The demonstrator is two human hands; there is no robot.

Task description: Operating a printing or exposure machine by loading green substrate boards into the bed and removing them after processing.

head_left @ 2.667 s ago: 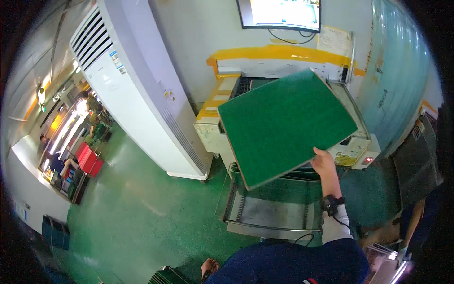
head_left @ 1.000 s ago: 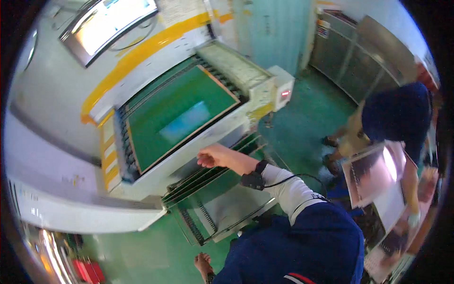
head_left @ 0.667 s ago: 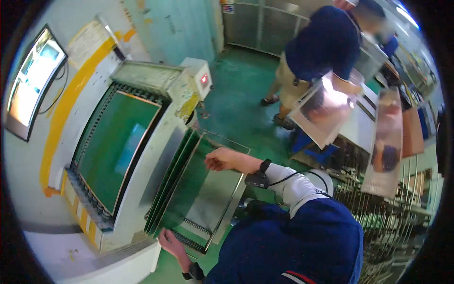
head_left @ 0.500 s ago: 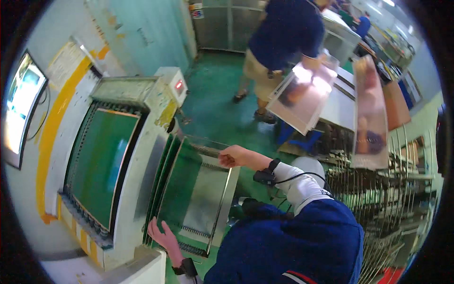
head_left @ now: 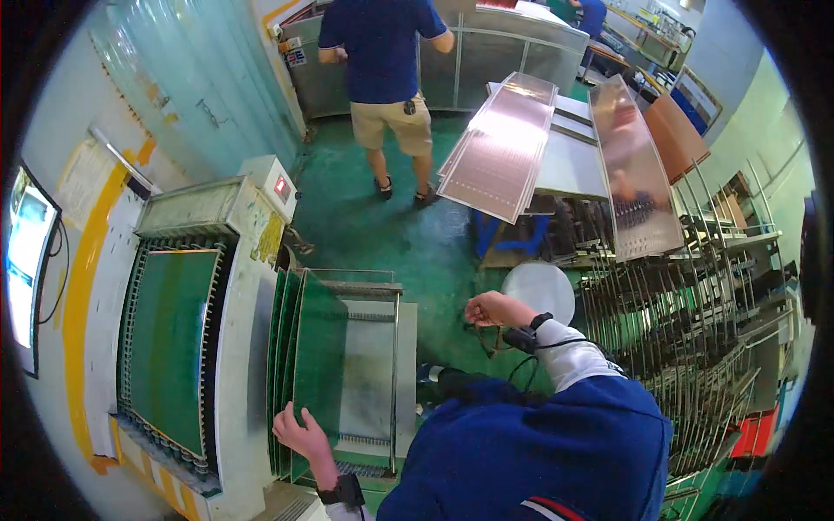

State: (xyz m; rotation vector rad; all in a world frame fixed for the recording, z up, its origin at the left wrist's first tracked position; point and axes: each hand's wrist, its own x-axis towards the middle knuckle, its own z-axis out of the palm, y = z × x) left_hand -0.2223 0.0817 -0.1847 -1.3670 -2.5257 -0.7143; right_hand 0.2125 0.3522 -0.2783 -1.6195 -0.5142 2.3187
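Note:
Several thin green panels [head_left: 320, 356] stand upright side by side in the left part of a metal rack [head_left: 395, 373]. At their near edge, my left hand [head_left: 301, 437] is open with its fingers spread. Whether its fingertips touch the nearest panel, I cannot tell. My right hand [head_left: 499, 310] is over the floor, to the right of the rack and apart from it. Its fingers are curled closed and the palm is hidden. A dark loop shows just below that hand, and I cannot make out what it is.
Left of the rack is a machine [head_left: 248, 347] with a green panel [head_left: 169, 339] lying on its rollers. A co-worker [head_left: 373, 61] stands ahead, back turned. Copper-coloured sheets [head_left: 504, 148] lie on a table at the far right, beyond a round white stool [head_left: 540, 293] and metal racks [head_left: 660, 347].
My right hand has moved right, away from the rack's far corner. My left hand stays by the panels. The co-worker has left the copper-coloured sheets and moved left. The view has shifted.

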